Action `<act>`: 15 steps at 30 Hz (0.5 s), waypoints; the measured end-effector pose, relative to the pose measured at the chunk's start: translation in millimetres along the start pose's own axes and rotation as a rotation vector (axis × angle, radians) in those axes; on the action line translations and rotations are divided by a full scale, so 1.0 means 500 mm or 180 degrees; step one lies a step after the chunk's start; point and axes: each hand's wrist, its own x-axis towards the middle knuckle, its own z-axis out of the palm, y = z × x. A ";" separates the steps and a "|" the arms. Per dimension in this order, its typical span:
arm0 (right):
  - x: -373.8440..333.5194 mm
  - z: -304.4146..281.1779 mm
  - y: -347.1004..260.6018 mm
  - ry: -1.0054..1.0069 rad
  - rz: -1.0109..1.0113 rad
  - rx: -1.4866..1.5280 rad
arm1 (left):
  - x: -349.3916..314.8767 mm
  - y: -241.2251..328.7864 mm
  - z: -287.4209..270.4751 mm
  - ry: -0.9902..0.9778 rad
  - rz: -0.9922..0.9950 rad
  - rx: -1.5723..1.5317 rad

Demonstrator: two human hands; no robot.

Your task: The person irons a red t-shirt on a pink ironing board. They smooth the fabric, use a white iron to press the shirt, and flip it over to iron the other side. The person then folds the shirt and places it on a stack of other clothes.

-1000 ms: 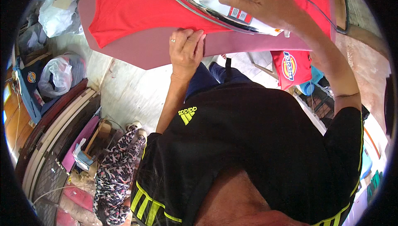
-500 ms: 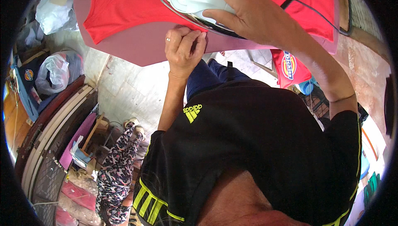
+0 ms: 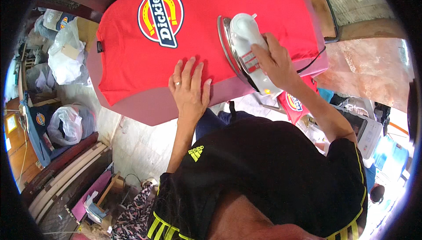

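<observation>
A red T-shirt [image 3: 206,15] with a round printed emblem lies spread over a mauve-covered ironing board [image 3: 154,110]. My right hand [image 3: 279,64] is wrapped round the handle of a white clothes iron [image 3: 247,31] on the shirt's right part. The iron's tip points away from me, and its shiny metal edge faces left. My left hand [image 3: 190,90] lies on the shirt's near edge below the emblem, fingers spread, with nothing in it. Whether the iron's sole rests fully on the cloth cannot be made out.
The iron's dark cord [image 3: 313,62] runs at the board's right edge. Another red printed cloth [image 3: 291,107] hangs below the board. White plastic bags [image 3: 66,59] stand at the left. A person's patterned trousers [image 3: 134,213] show at the lower left.
The view has shifted, showing more of the shirt and its emblem. The iron has turned from pointing left to pointing away. My left hand has opened from a pinch at the shirt's edge and spread flat.
</observation>
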 end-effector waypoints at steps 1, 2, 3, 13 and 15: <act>0.011 -0.001 0.016 0.0191 0.0120 0.0265 | 0.019 0.010 0.005 -0.0199 0.0022 0.0079; 0.041 0.005 0.038 0.0369 -0.0106 0.0320 | 0.029 0.007 0.019 -0.0465 0.0059 0.0074; 0.076 0.005 0.037 0.0471 -0.0282 0.0120 | 0.034 0.006 0.037 -0.0469 0.0040 0.0153; 0.441 -0.077 -0.007 0.0713 -0.0948 -0.1476 | 0.136 0.082 0.133 -0.0717 0.0568 0.0115; 0.427 -0.126 -0.006 0.0213 -0.0737 -0.1265 | 0.146 0.120 0.147 -0.0922 0.0784 -0.0050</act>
